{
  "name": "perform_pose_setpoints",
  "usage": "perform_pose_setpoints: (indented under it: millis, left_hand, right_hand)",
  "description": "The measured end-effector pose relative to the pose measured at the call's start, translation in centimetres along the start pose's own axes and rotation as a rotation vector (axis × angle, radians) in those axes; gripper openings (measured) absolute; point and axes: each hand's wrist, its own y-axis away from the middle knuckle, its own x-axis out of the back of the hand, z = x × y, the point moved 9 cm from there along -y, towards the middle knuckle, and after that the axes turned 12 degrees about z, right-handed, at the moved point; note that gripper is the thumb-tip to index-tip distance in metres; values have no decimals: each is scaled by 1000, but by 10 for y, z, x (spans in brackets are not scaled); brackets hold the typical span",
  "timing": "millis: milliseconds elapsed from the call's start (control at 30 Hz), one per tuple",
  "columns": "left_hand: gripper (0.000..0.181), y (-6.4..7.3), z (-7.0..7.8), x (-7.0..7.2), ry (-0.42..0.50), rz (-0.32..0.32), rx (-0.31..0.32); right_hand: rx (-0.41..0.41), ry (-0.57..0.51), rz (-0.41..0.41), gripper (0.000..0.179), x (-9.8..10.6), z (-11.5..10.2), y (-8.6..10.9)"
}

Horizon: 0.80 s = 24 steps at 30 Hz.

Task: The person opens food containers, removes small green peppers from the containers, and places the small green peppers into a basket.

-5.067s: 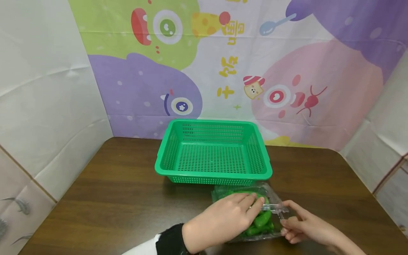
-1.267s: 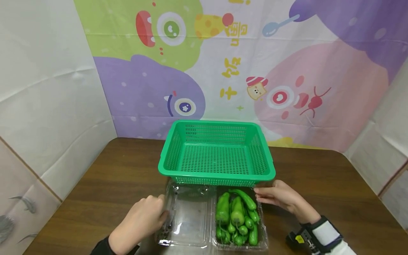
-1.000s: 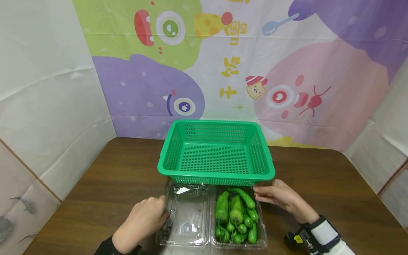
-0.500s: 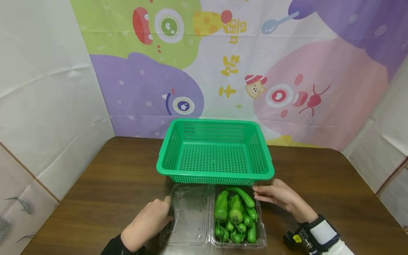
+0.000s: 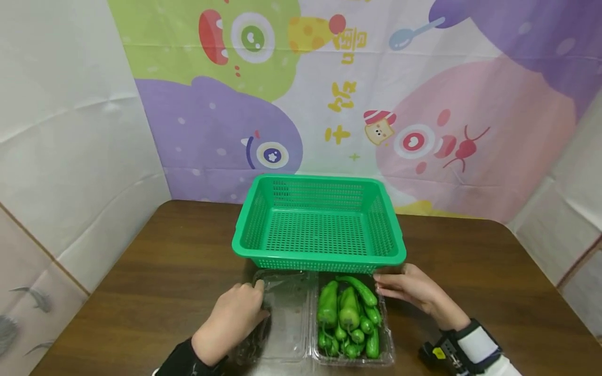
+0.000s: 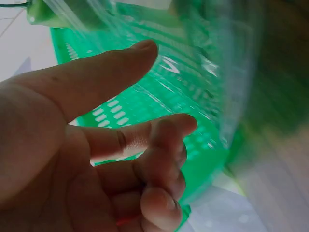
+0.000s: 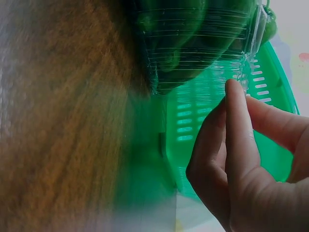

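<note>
- Nearest you, your left hand (image 5: 235, 321) lay over the outer edge of the lid, thumb stretched well away from loosely bent fingers. You had nothing visible between them; whether the fingers pressed on the plastic you could not tell from either view.
- Your right hand (image 5: 409, 287), with a black-strapped wrist device (image 5: 477, 344) behind it, had its thumb and fingertips drawn together, pinching the far right corner of the clear plastic clamshell (image 5: 312, 318).
- That clamshell sat spread flat in front of you, its lid (image 5: 291, 313) folded out to your left and its base (image 5: 387, 342) to your right.
- Some seconds earlier your left hand was on top of the shut pack. Now the lid was turned back, and your left hand had just crept inward across its edge, while your right hand kept its place.
- So, as a judgement, the unlidding looked done and the green peppers (image 5: 349, 310) could be reached from above; they lay heaped in the base, stems showing on several.
- Just beyond stood a green perforated plastic basket (image 5: 319, 259), close against the clamshell's far side, on the brown wood-grain table (image 5: 188, 250).
- Farthest off hung a cartoon-printed cloth backdrop (image 5: 338, 162).
</note>
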Motion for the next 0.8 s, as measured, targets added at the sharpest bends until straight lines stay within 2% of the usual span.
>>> perform_pose_setpoints:
  millis: [67, 167, 300, 500, 800]
  left_hand:
    - [50, -2, 9, 4, -9, 17, -56]
    - [44, -2, 25, 12, -32, 59, -173]
    - [36, -3, 43, 15, -54, 47, -298]
    - [55, -8, 61, 8, 7, -89, -354]
    - [60, -13, 81, 6, 38, -106, -459]
  right_hand:
    - [-1, 2, 3, 68, -1, 0, 0]
    - [-1, 8, 17, 67, -1, 0, -1]
    - [-1, 7, 26, 67, -2, 0, 0]
    - [-3, 7, 26, 66, -2, -1, 1]
    - [-8, 19, 32, 64, -1, 1, 0]
